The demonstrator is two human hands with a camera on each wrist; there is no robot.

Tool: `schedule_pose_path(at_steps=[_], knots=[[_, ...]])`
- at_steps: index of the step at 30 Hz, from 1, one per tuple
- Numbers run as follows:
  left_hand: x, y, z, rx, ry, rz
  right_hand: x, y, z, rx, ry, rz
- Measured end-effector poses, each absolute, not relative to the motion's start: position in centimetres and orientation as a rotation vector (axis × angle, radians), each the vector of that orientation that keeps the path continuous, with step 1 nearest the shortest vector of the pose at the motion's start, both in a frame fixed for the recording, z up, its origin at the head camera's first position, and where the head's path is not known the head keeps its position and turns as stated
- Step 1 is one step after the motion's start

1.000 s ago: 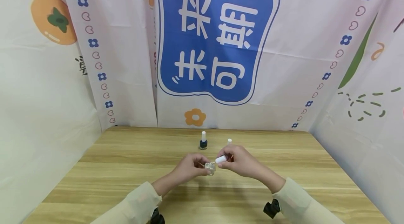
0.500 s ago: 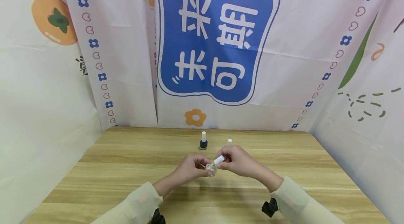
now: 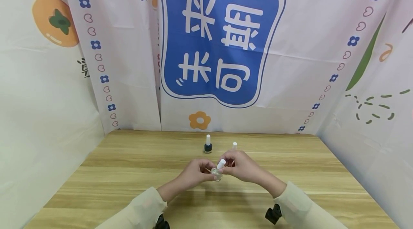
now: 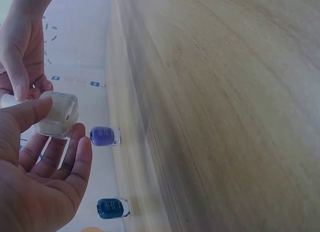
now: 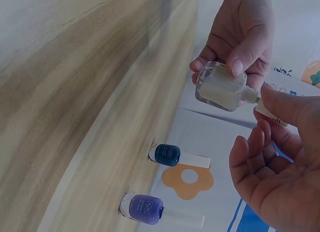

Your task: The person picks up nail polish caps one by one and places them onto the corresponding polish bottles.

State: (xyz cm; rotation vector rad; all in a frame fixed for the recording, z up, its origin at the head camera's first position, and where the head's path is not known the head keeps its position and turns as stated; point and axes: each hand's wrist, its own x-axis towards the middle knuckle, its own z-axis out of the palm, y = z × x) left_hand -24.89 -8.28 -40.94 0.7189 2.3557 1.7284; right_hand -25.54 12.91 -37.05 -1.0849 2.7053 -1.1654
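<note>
My left hand (image 3: 197,171) holds a small clear glass nail polish bottle (image 5: 217,87) with pale, whitish polish inside, thumb on one side and fingers on the other. The bottle is tilted above the table. With thumb and fingers my right hand (image 3: 241,166) pinches the white cap (image 3: 221,163) right at the bottle's mouth. In the right wrist view the glass neck (image 5: 250,95) still shows below the cap; no brush is visible. From the left wrist, most of the cap is hidden behind my left thumb (image 4: 32,112).
Beyond my hands on the wooden table (image 3: 129,171) stand two capped nail polish bottles, a dark teal one (image 3: 208,147) and a purple one (image 5: 145,208). In the head view my right hand mostly hides the purple one. A printed cloth (image 3: 300,78) hangs behind the table.
The cap has come down from beside the bottle, brush stem showing, to its mouth, and now stands more upright. My right hand has shifted slightly left; the bottle moved slightly right.
</note>
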Motion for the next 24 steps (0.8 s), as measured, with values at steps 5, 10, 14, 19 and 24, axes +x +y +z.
schedule_pose_path(at_steps=[5,10,14,19,24], knots=[[-25.1,-8.3,-41.1,0.713,2.358,1.709,-25.5,12.8,-37.4,-1.089,2.686,-1.184],[-25.2,-8.3,-41.3,0.73,2.358,1.704,-25.5,12.7,-37.7,-1.078,2.673,-1.188],[-25.1,-8.2,-41.3,0.722,2.356,1.701,-25.6,12.7,-38.0,-1.07,2.68,-1.188],[-25.2,-8.1,-41.3,0.703,2.39,1.681,-25.7,12.7,-38.4,-1.065,2.701,-1.223],[-25.2,-8.0,-41.4,0.707,2.408,1.674,-25.7,12.6,-39.1,-1.001,2.732,-1.274]])
